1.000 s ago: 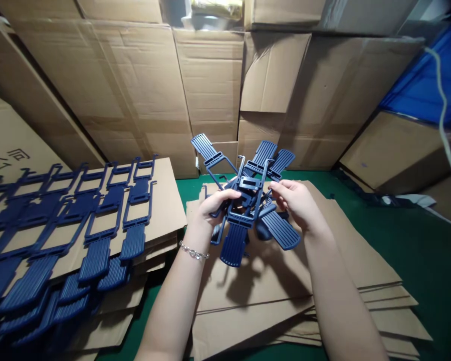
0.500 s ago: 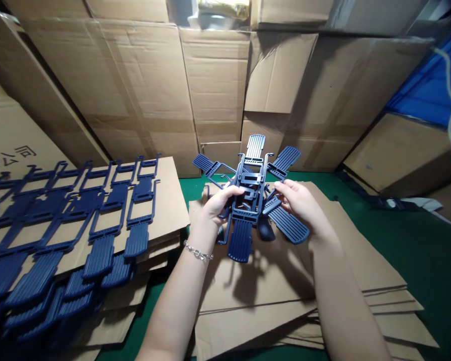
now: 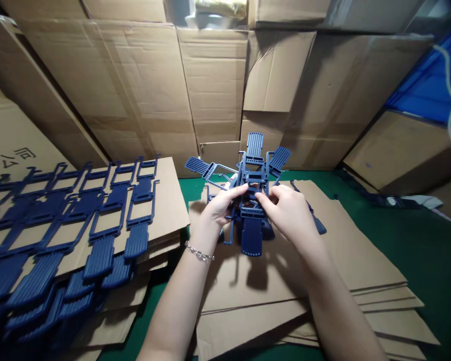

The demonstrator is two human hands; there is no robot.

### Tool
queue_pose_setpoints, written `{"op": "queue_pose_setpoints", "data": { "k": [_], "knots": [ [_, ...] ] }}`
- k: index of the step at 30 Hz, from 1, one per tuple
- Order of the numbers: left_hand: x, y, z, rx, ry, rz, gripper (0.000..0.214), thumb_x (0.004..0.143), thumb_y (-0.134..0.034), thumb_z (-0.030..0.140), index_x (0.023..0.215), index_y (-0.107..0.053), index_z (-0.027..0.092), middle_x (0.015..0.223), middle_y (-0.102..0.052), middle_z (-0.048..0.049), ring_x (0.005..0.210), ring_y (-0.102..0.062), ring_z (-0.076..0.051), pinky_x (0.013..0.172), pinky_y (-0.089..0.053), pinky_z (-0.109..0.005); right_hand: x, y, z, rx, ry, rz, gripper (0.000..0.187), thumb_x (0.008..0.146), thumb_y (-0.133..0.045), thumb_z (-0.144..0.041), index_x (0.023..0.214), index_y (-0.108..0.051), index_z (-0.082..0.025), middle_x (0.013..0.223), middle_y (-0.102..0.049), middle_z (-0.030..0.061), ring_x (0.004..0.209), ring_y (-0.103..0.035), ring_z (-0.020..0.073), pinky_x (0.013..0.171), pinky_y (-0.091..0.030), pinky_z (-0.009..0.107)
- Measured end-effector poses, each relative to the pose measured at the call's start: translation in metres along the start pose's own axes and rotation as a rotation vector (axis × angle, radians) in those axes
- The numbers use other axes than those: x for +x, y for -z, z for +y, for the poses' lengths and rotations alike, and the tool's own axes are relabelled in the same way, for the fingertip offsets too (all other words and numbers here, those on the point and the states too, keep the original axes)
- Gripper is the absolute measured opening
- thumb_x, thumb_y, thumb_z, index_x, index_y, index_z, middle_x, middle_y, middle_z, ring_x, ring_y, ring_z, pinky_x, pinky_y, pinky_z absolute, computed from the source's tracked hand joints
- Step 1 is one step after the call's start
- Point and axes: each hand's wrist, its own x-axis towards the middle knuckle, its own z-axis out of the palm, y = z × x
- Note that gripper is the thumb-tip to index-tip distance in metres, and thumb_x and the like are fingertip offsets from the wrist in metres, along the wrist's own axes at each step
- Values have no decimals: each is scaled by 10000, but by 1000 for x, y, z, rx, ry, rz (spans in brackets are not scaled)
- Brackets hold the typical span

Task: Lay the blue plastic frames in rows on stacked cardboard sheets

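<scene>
Above the cardboard, a dark blue plastic frame with ribbed paddle ends is held upright in my view, one paddle pointing away and one toward me. My left hand grips its left side, thumb on the middle. My right hand closes on the right side, with thumb and fingertips at the crossbar. Behind it, similar frames fan out: a left ribbed paddle and a right ribbed paddle. The fingers partly hide where these pieces meet.
Several matching blue frames lie in rows on stacked cardboard at the left. Under my hands is another stack of cardboard sheets on a green table. A dark blue piece lies right of my hand. Large cartons wall off the back.
My right hand has moved left onto the frame's middle. The held frame has shifted slightly right and turned straighter. The ribbed paddle by my right fingers no longer shows there.
</scene>
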Motion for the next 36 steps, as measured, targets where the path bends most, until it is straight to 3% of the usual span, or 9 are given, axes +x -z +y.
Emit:
{"op": "queue_pose_setpoints", "data": {
  "k": [4,10,15,19,22,25,28,31,36],
  "knots": [
    [-3,-3,2,-20,30,-5,148,808,-580,205,898,-656,115,682,-660,-53,484,-591,-125,468,-501,-216,3,2,5,151,-99,-16,424,831,-459,-390,499,-329,-162,482,-367,-21,499,-326,102,495,-214,235],
    [-2,1,9,-28,9,55,150,739,-605,143,860,-674,88,610,-627,-27,421,-531,-84,421,-470,-179,6,14,12,463,-211,46,400,797,-484,-416,518,-349,-164,499,-325,-35,497,-305,85,471,-230,218],
    [-5,8,19,-37,-79,123,196,695,-636,153,871,-675,77,682,-646,-42,449,-539,-68,426,-470,-152,9,26,14,992,-299,141,374,741,-568,-467,600,-394,-168,696,-478,-3,585,-461,98,501,-372,197],
    [-12,10,25,7,-156,101,201,694,-637,174,877,-681,105,666,-643,-24,447,-538,-66,418,-456,-148,7,41,17,1368,-455,141,402,768,-498,-506,643,-297,-182,937,-531,20,819,-587,184,616,-506,303],
    [-17,10,30,28,-236,109,177,689,-637,173,846,-681,102,658,-644,-18,441,-521,-58,414,-442,-145,-9,46,19,1451,-604,152,331,785,-478,-457,682,-314,-187,1023,-531,13,829,-609,201,592,-522,320],
    [-24,10,36,61,-341,123,188,680,-647,164,861,-671,120,746,-670,-22,494,-546,-66,441,-460,-156,-48,39,19,1385,-690,186,289,742,-544,-435,745,-378,-198,1012,-538,17,729,-611,173,526,-503,265],
    [-37,10,44,140,-448,116,269,673,-663,160,942,-642,160,863,-680,-20,606,-601,-96,475,-479,-168,-98,19,14,1263,-865,-37,365,698,-630,-444,888,-397,-238,838,-556,12,579,-564,142,414,-422,206],
    [-51,10,50,227,-520,135,270,694,-668,196,959,-628,164,896,-678,-24,719,-632,-130,532,-504,-178,-135,-4,3,1359,-1004,-314,400,755,-564,-492,1017,-354,-274,759,-547,-3,502,-506,125,378,-355,181],
    [-66,14,55,300,-600,191,247,705,-671,218,942,-630,163,901,-674,-15,794,-638,-156,561,-514,-187,-143,-23,-18,1758,-1066,-491,261,854,-271,-403,1000,-371,-211,917,-572,67,590,-550,153,444,-400,233]
  ]
}}
